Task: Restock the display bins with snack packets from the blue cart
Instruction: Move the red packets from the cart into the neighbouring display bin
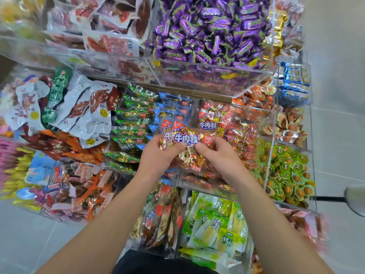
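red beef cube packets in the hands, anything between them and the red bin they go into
Nothing visible does. Both hands, left and right, hold the red beef cube packets directly above the open-topped red packet bin, which already holds matching packets. Its clear acrylic walls stand at the sides, not across the path down.

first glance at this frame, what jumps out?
Dead centre, the left hand and right hand together hold a small stack of red beef cube packets above the clear bins. Right behind them sits the bin of matching red beef cube packets. At top, the heap of purple-wrapped candies fills an upper bin and dominates by colour.
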`<state>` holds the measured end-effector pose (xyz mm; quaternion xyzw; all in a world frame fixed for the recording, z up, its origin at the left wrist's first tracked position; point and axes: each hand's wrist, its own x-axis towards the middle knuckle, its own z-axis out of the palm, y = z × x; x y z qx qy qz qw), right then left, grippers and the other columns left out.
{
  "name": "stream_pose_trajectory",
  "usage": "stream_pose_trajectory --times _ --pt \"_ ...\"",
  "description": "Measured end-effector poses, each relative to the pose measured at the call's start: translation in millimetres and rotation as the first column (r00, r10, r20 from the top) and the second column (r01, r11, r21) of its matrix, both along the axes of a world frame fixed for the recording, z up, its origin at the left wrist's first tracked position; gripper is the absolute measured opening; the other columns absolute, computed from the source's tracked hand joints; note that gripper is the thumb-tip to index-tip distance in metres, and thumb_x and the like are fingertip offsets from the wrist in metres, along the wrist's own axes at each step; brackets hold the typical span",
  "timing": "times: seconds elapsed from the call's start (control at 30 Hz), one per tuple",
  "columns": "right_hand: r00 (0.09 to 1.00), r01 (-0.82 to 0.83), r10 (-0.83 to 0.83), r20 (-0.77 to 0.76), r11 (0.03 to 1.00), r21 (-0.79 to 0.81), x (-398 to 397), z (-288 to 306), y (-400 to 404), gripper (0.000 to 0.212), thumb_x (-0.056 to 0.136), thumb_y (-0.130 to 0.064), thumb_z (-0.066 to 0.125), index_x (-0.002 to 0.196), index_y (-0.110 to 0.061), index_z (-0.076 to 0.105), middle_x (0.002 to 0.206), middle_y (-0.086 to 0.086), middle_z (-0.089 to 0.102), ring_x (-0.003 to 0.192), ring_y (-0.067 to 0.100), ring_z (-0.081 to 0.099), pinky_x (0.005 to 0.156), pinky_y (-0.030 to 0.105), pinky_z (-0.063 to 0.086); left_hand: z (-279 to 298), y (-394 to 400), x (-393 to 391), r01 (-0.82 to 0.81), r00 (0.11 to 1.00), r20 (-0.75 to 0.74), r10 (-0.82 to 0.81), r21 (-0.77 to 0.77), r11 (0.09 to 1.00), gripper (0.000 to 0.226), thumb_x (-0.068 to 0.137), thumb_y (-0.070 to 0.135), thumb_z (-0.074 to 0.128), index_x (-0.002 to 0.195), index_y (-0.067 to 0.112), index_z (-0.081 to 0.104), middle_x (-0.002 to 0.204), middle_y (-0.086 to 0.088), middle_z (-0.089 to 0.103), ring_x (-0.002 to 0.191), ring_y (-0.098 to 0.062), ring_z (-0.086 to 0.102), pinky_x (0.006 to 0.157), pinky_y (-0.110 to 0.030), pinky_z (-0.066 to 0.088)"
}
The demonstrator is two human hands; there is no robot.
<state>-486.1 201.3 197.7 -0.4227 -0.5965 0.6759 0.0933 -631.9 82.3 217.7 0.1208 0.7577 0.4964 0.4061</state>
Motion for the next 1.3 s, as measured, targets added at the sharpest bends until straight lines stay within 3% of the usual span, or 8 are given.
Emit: stream_pose_trajectory --times 0.17,0.4,0.5,0.63,0.73,1.03,1.17,1.3 --pt "0.901 0.38 -0.405 -0.156 0.91 -0.166 11 1 5 0.012 0.087 -0.01 0.073 0.095 -0.015 0.064 0.071 -0.004 0.064 0.052 0.008 0.061 0.045 0.023 0.048 1 -3 3 -0.001 0.997 -0.079 -0.001 -0.033 0.999 0.08 0.055 0.084 0.072 0.117 0.034 0.065 0.111 0.007 0.074 0.103 -0.024 0.071 0.09 -0.055 0.057" --pt "0.905 0.401 -0.425 0.008 0.859 0.317 20 -25 45 0.02 0.085 -0.03 0.075 0.098 -0.033 0.06 0.085 -0.019 0.069 0.077 -0.003 0.064 0.068 0.025 0.046 11 -10 -4 -0.153 0.985 0.079 0.151 0.017 0.988 0.125 0.048 0.069 0.073 0.157 0.026 0.029 0.15 -0.02 0.048 0.135 -0.04 0.05 0.107 -0.058 0.045" --pt "0.95 0.242 -0.297 0.097 0.895 0.374 2 -40 48 0.036 0.087 -0.026 0.074 0.118 -0.023 0.058 0.1 -0.011 0.067 0.089 0.007 0.062 0.075 0.027 0.046 12 -13 -5 -0.175 0.979 0.109 0.174 0.006 0.984 0.101 0.063 0.056 0.075 0.151 0.023 0.039 0.146 -0.022 0.05 0.13 -0.037 0.054 0.104 -0.058 0.048" --pt "0.934 0.172 -0.291 0.209 0.876 0.452 -12 -55 42 0.03 0.091 -0.026 0.07 0.113 -0.024 0.05 0.087 -0.016 0.057 0.073 -0.005 0.051 0.059 0.014 0.035 4 -16 -7 -0.17 0.981 0.086 0.172 -0.022 0.985 0.058 0.089 0.034 0.071 0.142 0.024 0.049 0.138 -0.023 0.056 0.119 -0.036 0.061 0.098 -0.057 0.053" --pt "0.924 0.159 -0.297 0.241 0.872 0.463 -15 -53 44 0.028 0.091 -0.028 0.069 0.108 -0.024 0.047 0.084 -0.015 0.057 0.071 -0.001 0.052 0.055 0.015 0.034 -5 -16 -10 -0.145 0.988 0.057 0.147 -0.026 0.989 0.017 0.092 0.03 0.07 0.098 0.042 0.059 0.105 -0.009 0.068 0.097 -0.024 0.065 0.094 -0.056 0.056" --pt "0.91 0.107 -0.267 0.316 0.889 0.446 -12 -56 46 0.031 0.089 -0.032 0.071 0.098 -0.015 0.047 0.082 -0.006 0.055 0.07 0.006 0.051 0.053 0.024 0.034 -19 -15 -14 -0.117 0.992 0.043 0.117 -0.006 0.993 0.007 0.094 0.024 0.067 0.092 0.031 0.065 0.065 0.02 0.067 0.063 0.002 0.066 0.076 -0.041 0.061" --pt "0.917 0.031 -0.176 0.357 0.925 0.378 -8 -57 51 0.033 0.09 -0.032 0.069 0.106 -0.015 0.046 0.086 -0.005 0.058 0.071 0.008 0.055 0.053 0.023 0.036 -17 -17 -14 -0.11 0.992 0.056 0.111 -0.02 0.994 0.006 0.093 0.026 0.068 0.093 0.032 0.066 0.067 0.019 0.069 0.075 -0.008 0.068 0.087 -0.051 0.06" --pt "0.913 0.249 -0.354 0.203 0.878 0.409 -12 -54 45 0.047 0.084 -0.03 0.076 0.113 -0.024 0.039 0.091 -0.006 0.055 0.078 0.008 0.057 0.059 0.021 0.041 -14 -15 -13 -0.093 0.994 0.058 0.095 -0.027 0.995 0.004 0.094 0.027 0.067 0.098 0.027 0.066 0.067 0.02 0.068 0.081 -0.014 0.066 0.09 -0.053 0.058"
